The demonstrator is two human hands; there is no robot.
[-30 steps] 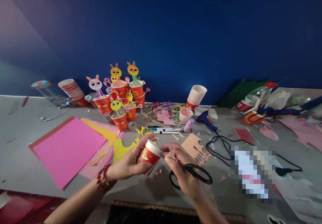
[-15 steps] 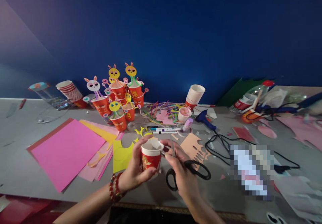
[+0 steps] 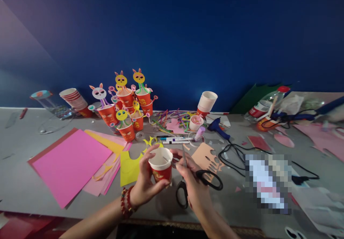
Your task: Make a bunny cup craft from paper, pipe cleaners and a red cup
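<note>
My left hand [image 3: 146, 183] is wrapped round a red paper cup [image 3: 161, 173] with a white rim, its mouth tilted towards me. Against the cup's right side, my right hand [image 3: 197, 185] grips a pair of scissors [image 3: 215, 182] by the blades, the black handles spread apart below. One blade points up past the fingers. The other reaches the cup wall, and a thin grey tip shows inside the cup; the fingers hide where it meets the wall. Yellow paper [image 3: 130, 172] with cut-outs lies behind my left hand, and cut peach paper [image 3: 206, 157] beyond the right.
Several decorated cups [image 3: 126, 133] with animal faces stand back left. Pink sheets [image 3: 72, 165] lie left. Behind are cup stacks [image 3: 73, 99], markers [image 3: 176, 139], a glue stick [image 3: 199, 134] and colourful strips. A blue glue gun [image 3: 219, 127] trails black cable on the right, near a bottle [image 3: 266, 104].
The cup has tipped further towards me, showing more of its inside. A blade tip now shows within it. The scissors handles have shifted slightly left and down.
</note>
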